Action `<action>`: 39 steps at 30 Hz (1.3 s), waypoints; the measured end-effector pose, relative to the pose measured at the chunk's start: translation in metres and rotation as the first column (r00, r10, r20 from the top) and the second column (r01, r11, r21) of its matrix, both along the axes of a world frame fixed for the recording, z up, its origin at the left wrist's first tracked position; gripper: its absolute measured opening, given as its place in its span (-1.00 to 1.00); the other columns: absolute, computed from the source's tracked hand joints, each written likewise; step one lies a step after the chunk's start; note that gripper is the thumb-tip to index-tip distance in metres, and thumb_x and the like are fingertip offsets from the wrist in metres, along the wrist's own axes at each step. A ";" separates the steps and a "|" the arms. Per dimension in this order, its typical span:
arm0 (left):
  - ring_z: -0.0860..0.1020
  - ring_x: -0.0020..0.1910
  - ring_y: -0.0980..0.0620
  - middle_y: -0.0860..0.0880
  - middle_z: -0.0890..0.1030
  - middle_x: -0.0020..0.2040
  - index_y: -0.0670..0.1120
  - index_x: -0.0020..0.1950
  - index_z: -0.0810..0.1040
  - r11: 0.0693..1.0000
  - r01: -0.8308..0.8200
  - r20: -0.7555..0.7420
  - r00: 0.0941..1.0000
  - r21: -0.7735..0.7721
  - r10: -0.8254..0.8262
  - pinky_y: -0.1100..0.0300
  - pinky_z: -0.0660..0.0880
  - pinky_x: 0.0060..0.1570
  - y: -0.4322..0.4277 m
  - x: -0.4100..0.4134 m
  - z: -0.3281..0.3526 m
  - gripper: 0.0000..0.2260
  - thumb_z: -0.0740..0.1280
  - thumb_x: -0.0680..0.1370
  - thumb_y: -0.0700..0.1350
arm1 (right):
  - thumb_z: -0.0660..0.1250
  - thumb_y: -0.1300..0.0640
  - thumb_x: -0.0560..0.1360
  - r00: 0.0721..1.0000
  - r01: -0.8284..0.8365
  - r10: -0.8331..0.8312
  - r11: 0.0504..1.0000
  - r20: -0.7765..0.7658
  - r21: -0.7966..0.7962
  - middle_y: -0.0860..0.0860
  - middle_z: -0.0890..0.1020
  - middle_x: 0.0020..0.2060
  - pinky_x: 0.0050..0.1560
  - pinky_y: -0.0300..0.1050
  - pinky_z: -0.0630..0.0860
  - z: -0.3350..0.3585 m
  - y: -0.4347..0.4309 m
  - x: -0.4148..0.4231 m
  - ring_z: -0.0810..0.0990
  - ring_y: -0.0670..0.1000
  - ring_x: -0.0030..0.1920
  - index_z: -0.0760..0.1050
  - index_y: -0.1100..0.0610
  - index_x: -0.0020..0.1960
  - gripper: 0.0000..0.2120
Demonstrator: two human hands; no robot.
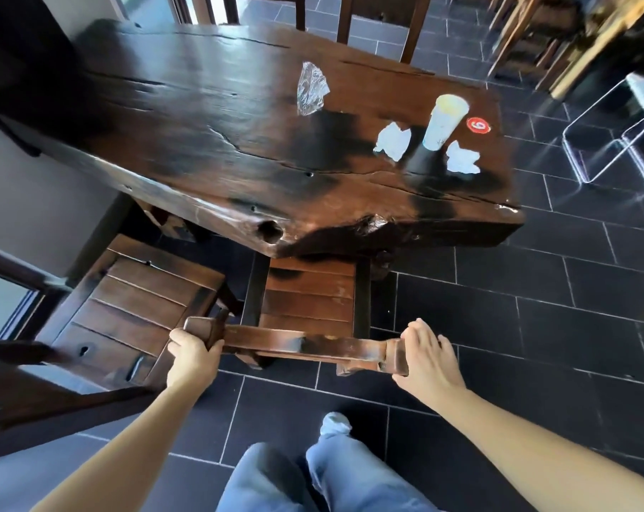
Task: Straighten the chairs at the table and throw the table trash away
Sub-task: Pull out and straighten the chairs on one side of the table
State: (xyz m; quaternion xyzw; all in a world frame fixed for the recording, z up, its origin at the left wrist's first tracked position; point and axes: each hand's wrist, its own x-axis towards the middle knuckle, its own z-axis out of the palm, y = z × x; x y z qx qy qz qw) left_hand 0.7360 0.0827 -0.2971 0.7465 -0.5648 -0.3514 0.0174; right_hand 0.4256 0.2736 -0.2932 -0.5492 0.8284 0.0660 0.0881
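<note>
Head view, the only one: person stands at the near long edge of the slab table [209, 116], both hands on the top rail of the near chair [309, 301]. Left hand [193, 354] is wrapped closed over the rail's left end, fingers curled under. Right hand [429, 354] lies against the rail's right end with fingers spread and loose, more a flat push than a grip; whether the thumb hooks behind the rail cannot be told from this angle. The chair's slatted seat already reaches under the table edge, and its rail runs slightly askew to that edge. A second chair [128, 308] stands just beside on the left, angled outward and not tucked. Judgement: the step in hand is squaring and seating this near chair. To do it well, close the right hand properly on the rail so both ends are controlled, push evenly so the seat goes in parallel to the table edge, and lift slightly rather than drag across the tile floor [534, 290]. Watch the left end, which sits close to the second chair. Trash waits on the far right of the tabletop: a paper cup [444, 121] upright, two crumpled napkins [392, 140] flanking it, and a clear plastic wrapper [311, 88] well apart to the left. None is touched.
</note>
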 end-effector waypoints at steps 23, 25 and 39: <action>0.53 -0.12 -0.13 -0.09 0.46 -0.04 -0.04 0.19 0.38 0.250 0.965 0.485 0.258 -0.084 -0.835 -0.01 0.53 -0.16 -0.059 0.046 0.007 -0.26 0.62 0.10 -0.01 | 0.40 0.28 0.41 0.949 0.316 -0.301 0.911 -0.097 0.265 0.12 0.31 0.26 0.17 0.02 0.43 0.025 -0.039 0.063 0.30 0.13 0.28 0.29 0.02 0.33 -0.44; 0.54 -0.17 -0.11 -0.07 0.47 -0.09 -0.04 0.13 0.39 0.184 0.981 0.505 0.193 -0.069 -0.841 0.00 0.51 -0.19 -0.065 0.046 0.006 -0.30 0.62 0.09 0.01 | 0.39 0.30 0.41 0.943 0.333 -0.318 0.905 -0.100 0.264 0.11 0.31 0.25 0.16 0.02 0.43 0.026 -0.041 0.064 0.30 0.13 0.29 0.31 0.03 0.31 -0.46; 0.58 -0.23 -0.10 -0.02 0.52 -0.16 -0.02 0.07 0.42 0.029 0.998 0.504 0.053 -0.055 -0.862 -0.01 0.52 -0.21 -0.101 0.043 0.003 -0.29 0.61 0.01 0.06 | 0.45 0.28 0.37 0.970 0.242 -0.227 0.933 -0.086 0.266 0.12 0.22 0.40 0.34 0.11 0.29 0.019 -0.041 0.062 0.20 0.15 0.41 0.26 0.01 0.36 -0.35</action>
